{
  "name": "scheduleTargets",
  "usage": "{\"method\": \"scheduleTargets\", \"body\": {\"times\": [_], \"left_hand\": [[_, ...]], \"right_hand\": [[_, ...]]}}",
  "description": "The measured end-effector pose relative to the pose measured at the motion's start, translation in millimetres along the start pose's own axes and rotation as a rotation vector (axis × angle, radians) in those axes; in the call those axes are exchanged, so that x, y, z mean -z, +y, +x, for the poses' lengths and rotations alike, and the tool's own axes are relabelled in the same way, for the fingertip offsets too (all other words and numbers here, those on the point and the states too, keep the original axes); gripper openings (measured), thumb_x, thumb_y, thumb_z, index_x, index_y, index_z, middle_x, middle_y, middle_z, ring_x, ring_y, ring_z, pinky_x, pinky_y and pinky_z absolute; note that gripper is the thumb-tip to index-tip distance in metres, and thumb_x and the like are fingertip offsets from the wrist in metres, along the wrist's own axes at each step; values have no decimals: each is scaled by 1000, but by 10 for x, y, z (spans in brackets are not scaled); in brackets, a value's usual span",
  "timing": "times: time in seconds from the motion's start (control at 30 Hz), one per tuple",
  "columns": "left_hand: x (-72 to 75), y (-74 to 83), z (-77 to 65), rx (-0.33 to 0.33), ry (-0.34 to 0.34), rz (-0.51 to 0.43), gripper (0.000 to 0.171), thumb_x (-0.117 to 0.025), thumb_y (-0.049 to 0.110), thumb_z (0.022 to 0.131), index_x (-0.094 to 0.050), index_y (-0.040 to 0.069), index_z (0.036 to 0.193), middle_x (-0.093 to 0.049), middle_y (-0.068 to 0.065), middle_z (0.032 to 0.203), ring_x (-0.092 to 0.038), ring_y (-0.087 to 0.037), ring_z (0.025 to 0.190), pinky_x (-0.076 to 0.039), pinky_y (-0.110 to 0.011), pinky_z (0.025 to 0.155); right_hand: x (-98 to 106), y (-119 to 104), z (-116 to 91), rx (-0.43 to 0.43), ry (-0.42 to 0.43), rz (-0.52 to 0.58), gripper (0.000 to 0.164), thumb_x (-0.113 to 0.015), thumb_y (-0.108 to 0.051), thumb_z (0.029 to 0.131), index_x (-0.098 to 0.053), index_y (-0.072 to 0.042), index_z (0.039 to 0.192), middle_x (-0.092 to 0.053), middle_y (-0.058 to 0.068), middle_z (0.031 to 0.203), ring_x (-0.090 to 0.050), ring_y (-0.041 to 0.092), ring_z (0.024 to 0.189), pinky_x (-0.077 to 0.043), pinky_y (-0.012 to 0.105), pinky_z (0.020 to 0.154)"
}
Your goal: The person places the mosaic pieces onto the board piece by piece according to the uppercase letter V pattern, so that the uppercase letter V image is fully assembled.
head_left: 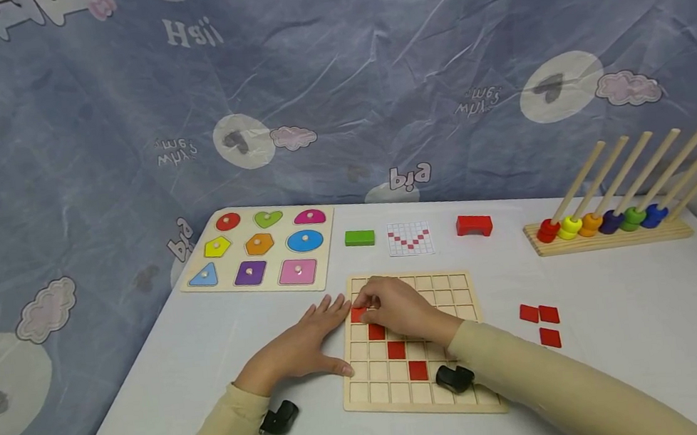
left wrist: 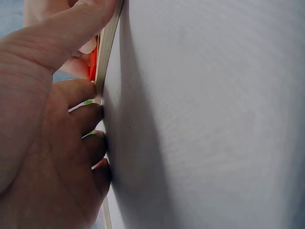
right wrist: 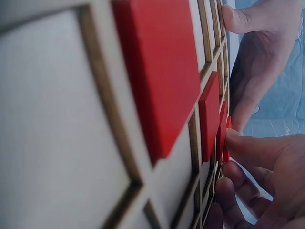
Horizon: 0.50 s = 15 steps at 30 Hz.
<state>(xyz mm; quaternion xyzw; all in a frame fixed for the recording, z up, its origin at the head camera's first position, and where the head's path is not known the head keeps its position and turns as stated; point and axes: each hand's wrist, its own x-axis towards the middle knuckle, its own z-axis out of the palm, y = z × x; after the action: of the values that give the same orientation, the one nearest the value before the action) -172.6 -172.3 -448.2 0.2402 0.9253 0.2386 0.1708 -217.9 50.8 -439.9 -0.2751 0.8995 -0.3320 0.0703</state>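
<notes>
A wooden grid board [head_left: 368, 391] lies flat on the table. Three red square tiles, one of them the nearest tile [head_left: 417, 370], sit in its cells along a diagonal. At the diagonal's upper-left end my right hand [head_left: 400, 306] pinches another red tile [head_left: 357, 315] between thumb and fingers, against the board. The right wrist view shows the thumb [right wrist: 245, 145] on this tile, whose far side is hidden. With fingers spread, my left hand [head_left: 301, 345] rests at the board's left edge; its thumb and fingertips touch or nearly touch that edge.
Three loose red tiles [head_left: 550, 337] lie right of the board. Behind it are a pattern card [head_left: 410, 239], a green block [head_left: 359, 238] and a red arch block [head_left: 474, 225]. A shape puzzle [head_left: 330, 230] lies back left, a peg stand with rings [head_left: 612, 239] back right.
</notes>
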Motion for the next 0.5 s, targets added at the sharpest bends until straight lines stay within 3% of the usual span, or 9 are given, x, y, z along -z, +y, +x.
{"method": "scheduleTargets", "body": {"times": [0.2,0.5], "left_hand": [[6,14,-2,5,-2,0,111,-87,51,75,-29,14,162,-20,-2,169,-7,-27,157,-10,-49,126],[18,29,-11,16,-9,-10,110,-87,51,75,-29,15,162,-19,-1,169,-7,-28,157,-10,-50,126]], "right_hand": [[-4,-10,1,-3,-3,-33,15,-80,-9,87,-77,-17,99,-63,-9,85,-55,10,78,-48,29,73],[9,-23,-4,13,-21,-16,12,-78,-8,89,-78,-16,98,-67,-7,96,-59,13,86,-51,35,83]]}}
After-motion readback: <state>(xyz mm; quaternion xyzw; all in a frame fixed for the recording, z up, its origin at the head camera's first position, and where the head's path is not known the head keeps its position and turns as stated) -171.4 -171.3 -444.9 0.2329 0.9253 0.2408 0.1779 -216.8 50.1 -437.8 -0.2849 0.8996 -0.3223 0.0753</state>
